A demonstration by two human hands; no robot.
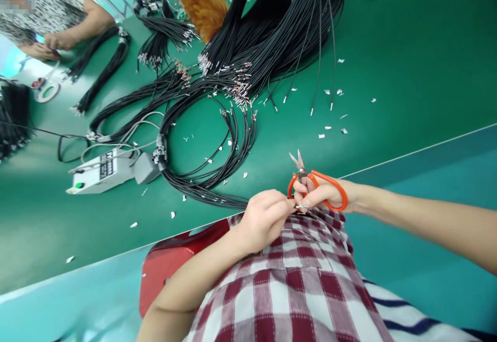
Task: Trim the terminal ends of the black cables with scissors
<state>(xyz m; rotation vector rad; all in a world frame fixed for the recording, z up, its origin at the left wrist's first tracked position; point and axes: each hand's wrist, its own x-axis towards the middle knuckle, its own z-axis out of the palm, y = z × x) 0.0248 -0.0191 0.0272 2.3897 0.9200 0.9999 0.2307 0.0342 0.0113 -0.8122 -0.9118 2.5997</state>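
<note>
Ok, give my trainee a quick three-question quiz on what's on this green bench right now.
1. True or false: the right hand holds orange-handled scissors.
2. What does the left hand pinch? A) a black wire end B) a roll of tape C) the feather duster
3. What small grey-white device lies left of the looped black wire bundle?

Key: 1 true. 2 A, a wire end, small and partly hidden. 3 A control box with a green button.
</note>
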